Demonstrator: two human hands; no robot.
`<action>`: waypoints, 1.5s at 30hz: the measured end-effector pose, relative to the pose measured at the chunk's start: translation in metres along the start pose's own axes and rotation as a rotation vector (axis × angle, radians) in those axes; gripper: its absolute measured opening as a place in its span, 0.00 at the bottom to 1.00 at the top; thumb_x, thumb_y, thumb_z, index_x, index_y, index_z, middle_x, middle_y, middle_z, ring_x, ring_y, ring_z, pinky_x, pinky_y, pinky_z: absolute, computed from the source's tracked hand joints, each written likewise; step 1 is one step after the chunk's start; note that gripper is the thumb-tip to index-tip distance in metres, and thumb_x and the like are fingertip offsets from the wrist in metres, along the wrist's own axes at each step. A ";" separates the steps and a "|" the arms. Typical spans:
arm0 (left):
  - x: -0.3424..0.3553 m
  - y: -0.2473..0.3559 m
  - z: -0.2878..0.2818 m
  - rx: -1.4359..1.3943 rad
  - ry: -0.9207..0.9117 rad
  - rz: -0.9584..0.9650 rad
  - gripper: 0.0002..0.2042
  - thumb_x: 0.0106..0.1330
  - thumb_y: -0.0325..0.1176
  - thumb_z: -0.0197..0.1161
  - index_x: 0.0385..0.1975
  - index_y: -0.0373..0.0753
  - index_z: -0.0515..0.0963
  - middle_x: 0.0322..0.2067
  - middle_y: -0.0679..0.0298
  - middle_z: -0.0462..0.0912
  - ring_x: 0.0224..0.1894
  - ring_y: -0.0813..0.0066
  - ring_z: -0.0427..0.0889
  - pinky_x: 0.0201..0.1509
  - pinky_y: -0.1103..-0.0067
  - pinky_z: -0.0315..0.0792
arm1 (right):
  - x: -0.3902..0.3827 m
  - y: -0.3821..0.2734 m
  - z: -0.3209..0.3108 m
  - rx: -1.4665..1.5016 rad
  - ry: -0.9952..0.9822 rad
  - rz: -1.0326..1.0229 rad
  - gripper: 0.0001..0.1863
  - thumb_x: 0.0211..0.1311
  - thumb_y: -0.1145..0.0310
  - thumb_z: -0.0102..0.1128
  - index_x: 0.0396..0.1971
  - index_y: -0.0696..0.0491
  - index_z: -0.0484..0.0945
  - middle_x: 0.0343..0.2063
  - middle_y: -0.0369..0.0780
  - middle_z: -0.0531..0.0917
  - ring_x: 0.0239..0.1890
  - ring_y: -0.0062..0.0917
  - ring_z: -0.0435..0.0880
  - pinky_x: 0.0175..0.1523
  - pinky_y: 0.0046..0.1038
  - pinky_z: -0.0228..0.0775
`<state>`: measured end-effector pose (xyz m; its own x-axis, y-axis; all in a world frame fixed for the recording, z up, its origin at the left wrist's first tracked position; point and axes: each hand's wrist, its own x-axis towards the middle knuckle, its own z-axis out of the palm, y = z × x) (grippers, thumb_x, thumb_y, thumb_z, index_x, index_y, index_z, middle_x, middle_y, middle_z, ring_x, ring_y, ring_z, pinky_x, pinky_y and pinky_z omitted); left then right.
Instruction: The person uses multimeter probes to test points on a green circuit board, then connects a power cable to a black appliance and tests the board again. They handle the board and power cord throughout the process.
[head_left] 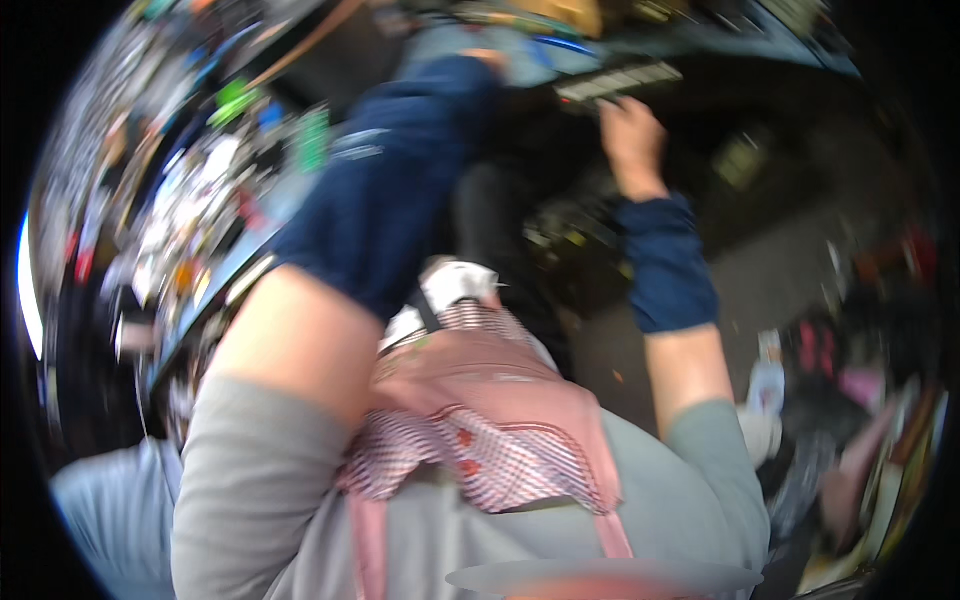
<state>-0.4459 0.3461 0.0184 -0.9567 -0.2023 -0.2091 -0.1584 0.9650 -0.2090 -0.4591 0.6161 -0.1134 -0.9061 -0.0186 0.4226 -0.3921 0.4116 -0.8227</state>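
My right hand [635, 140] reaches forward beyond a dark blue sleeve cover, its fingers bent. Their tips are at the lower edge of a long pale strip [625, 82] with a dark border and a small red spot at one end; the hand looks closed on it, though motion smears the detail. My left hand [487, 60] is stretched out farther ahead, by the blue-grey bench edge [430, 50]. Most of it is hidden behind its own blue sleeve cover [395, 170], so its fingers do not show. A thin blue object [565, 45] lies between the two hands.
Blurred clutter crowds the bench on the left, including a green block [312, 138] and a bright green item [233, 102]. At the lower left is another person's blue sleeve [120, 510]. On the right, a clear bottle [767, 385] stands beside bags and pink items.
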 end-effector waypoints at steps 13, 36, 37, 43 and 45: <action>-0.020 0.019 0.022 -0.161 0.222 0.086 0.17 0.65 0.39 0.73 0.52 0.42 0.93 0.54 0.55 0.94 0.59 0.51 0.91 0.60 0.55 0.84 | 0.031 0.067 0.046 0.055 0.015 -0.005 0.21 0.75 0.53 0.72 0.46 0.60 0.90 0.33 0.46 0.94 0.35 0.37 0.95 0.45 0.37 0.83; -0.041 0.008 0.011 -0.201 0.176 0.099 0.18 0.63 0.38 0.75 0.51 0.40 0.93 0.52 0.54 0.94 0.58 0.50 0.92 0.59 0.56 0.84 | -0.045 0.073 0.015 0.166 -0.019 0.037 0.17 0.80 0.64 0.69 0.50 0.66 0.85 0.37 0.44 0.93 0.35 0.25 0.95 0.42 0.26 0.89; -0.038 0.008 0.010 -0.191 0.179 0.106 0.18 0.63 0.38 0.75 0.52 0.40 0.93 0.53 0.54 0.94 0.59 0.50 0.91 0.60 0.57 0.84 | -0.045 0.073 0.014 0.178 -0.007 0.042 0.17 0.80 0.64 0.69 0.50 0.66 0.85 0.37 0.44 0.93 0.36 0.25 0.95 0.42 0.26 0.89; -0.033 0.007 0.016 -0.229 0.204 0.081 0.18 0.64 0.36 0.74 0.54 0.40 0.92 0.55 0.53 0.93 0.60 0.50 0.91 0.62 0.57 0.84 | -0.043 0.061 0.015 0.214 -0.003 0.036 0.17 0.80 0.64 0.69 0.50 0.65 0.85 0.38 0.44 0.93 0.36 0.26 0.95 0.42 0.26 0.89; -0.037 0.008 0.015 -0.219 0.209 0.080 0.19 0.64 0.36 0.74 0.54 0.39 0.92 0.55 0.53 0.93 0.60 0.49 0.91 0.62 0.57 0.84 | -0.041 0.061 0.015 0.190 0.000 0.027 0.17 0.80 0.64 0.69 0.50 0.65 0.85 0.38 0.44 0.93 0.36 0.26 0.95 0.42 0.27 0.89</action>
<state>-0.4079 0.3592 0.0104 -0.9941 -0.1080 -0.0112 -0.1081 0.9940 0.0157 -0.4479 0.6283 -0.1863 -0.9167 -0.0103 0.3994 -0.3907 0.2322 -0.8907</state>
